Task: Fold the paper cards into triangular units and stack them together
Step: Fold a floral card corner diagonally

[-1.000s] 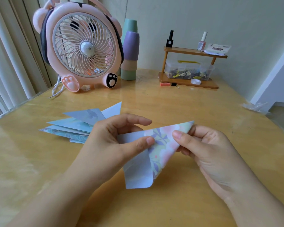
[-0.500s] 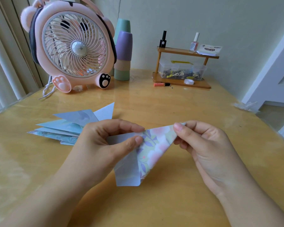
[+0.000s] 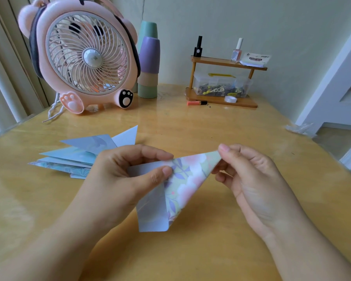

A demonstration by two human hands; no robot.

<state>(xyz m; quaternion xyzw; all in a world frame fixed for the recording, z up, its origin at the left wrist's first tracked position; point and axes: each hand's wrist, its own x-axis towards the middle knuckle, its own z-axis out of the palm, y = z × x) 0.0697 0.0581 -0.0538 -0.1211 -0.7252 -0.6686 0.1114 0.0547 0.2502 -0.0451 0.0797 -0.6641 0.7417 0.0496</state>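
I hold a floral paper card [image 3: 182, 185] above the wooden table [image 3: 190, 126], half folded, with its pale blue back [image 3: 152, 213] hanging down toward me. My left hand [image 3: 118, 179] pinches the card's left part between thumb and forefinger. My right hand [image 3: 249, 179] pinches its upper right corner. A pile of folded blue triangular units [image 3: 79, 157] lies on the table behind my left hand, partly hidden by it.
A pink bear-shaped desk fan [image 3: 83, 55] stands at the back left, with stacked pastel cups [image 3: 149, 65] beside it. A small wooden shelf [image 3: 221, 82] holds nail polish bottles, a clear box and a tape roll. An orange tube [image 3: 196, 102] lies in front of it.
Both hands keep their grip on the card; my right hand's pinch has shifted slightly along the card's upper corner. The view has drifted a little.
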